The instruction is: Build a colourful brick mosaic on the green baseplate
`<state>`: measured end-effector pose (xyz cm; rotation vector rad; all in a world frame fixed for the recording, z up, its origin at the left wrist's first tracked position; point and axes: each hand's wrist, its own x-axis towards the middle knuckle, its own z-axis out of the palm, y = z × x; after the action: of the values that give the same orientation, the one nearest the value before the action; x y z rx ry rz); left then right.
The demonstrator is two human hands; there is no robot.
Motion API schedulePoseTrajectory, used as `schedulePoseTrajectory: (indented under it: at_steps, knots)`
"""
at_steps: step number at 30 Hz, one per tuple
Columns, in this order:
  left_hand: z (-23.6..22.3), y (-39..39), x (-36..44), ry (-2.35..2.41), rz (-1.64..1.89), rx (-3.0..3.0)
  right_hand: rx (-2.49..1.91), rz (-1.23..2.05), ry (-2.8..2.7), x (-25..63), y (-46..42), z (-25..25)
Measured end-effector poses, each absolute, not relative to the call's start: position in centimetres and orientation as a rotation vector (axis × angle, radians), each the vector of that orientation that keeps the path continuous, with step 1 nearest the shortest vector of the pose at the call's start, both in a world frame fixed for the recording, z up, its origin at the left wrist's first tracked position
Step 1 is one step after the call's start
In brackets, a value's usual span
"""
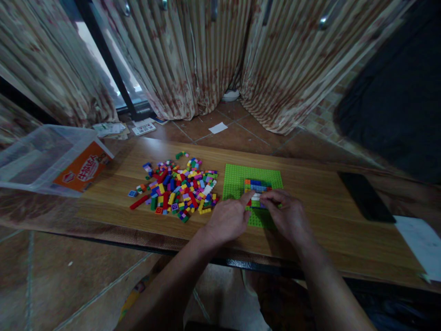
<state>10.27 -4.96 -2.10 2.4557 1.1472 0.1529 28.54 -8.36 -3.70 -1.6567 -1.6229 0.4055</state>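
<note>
A bright green studded baseplate (234,179) lies on the wooden table, bearing a block of coloured toy bricks (257,183) in rows of orange, blue, red, white and green. My left hand (227,219) comes in from the left. Its index finger stretches onto the bricks and its thumb is apart from it, nothing visibly held. On the other side, my right hand (287,215) pinches thumb and fingertips together at the right edge of the brick block. Whatever is between those fingertips is too small and hidden to make out. Both hands cover parts of the block.
A heap of loose bricks (179,186) in many colours spreads left of the baseplate. At the far left stands a clear plastic box (37,184) with an orange label. To the right lie a black phone-like slab (367,196) and white paper (420,243). Curtains (220,55) hang behind the table.
</note>
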Motion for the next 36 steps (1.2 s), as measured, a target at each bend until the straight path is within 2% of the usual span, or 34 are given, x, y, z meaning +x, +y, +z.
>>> schedulePoseTrajectory:
  at_steps: [16, 23, 29, 36]
  knots:
    - [-2.02, -4.89, 10.28, 1.144, 0.191, 2.457, -1.709, 0.438, -1.597, 28.23, -8.47, -3.72]
    - [-2.01, -4.91, 10.40, 1.164, 0.163, 2.433, -1.714, 0.332, -1.487, 28.70, -8.35, -3.82]
    - [-2.14, -4.92, 10.39, 1.162, 0.167, 2.454, -1.739, 0.207, -1.652, 28.88, -7.81, -4.54]
    - [-2.07, -4.84, 10.30, 1.156, 0.173, 2.440, -1.705, 0.252, -1.626, 28.55, -7.95, -4.12]
